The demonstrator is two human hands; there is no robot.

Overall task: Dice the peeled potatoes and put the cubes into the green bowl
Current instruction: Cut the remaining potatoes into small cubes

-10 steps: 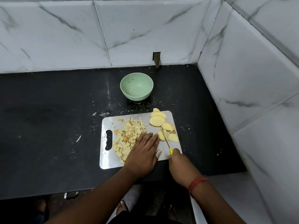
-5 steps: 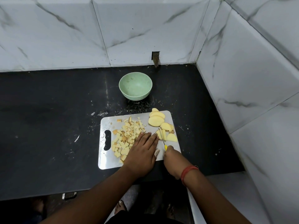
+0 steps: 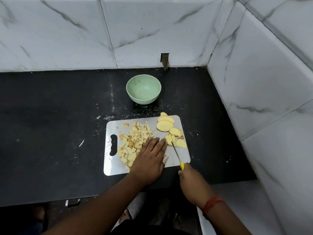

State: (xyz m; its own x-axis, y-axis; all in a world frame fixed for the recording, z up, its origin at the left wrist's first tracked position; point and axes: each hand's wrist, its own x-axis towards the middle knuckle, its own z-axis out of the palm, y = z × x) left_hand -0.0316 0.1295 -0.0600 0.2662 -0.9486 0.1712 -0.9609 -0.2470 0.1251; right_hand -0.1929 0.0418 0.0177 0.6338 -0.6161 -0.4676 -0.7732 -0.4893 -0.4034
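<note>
Potato cubes (image 3: 133, 145) lay heaped on steel board (image 3: 183, 156), slices (image 3: 165, 125) at its right end. Left hand (image 3: 149, 160) rested flat, fingers straight, beside the cubes. Right hand (image 3: 191, 177) gripped knife (image 3: 176, 153), blade at the slices. Green bowl (image 3: 143, 91) sat beyond, no cubes inside

Ahead of the left hand (image 3: 149, 160), the cube pile (image 3: 133, 143) covers the cutting board (image 3: 179, 155), with bare black counter (image 3: 50, 133) further to its left. Between the hands lies bare board; potato slices (image 3: 166, 125) crowd ahead of the right hand (image 3: 190, 177), and a marble wall (image 3: 254, 99) stands close on its right.
</note>
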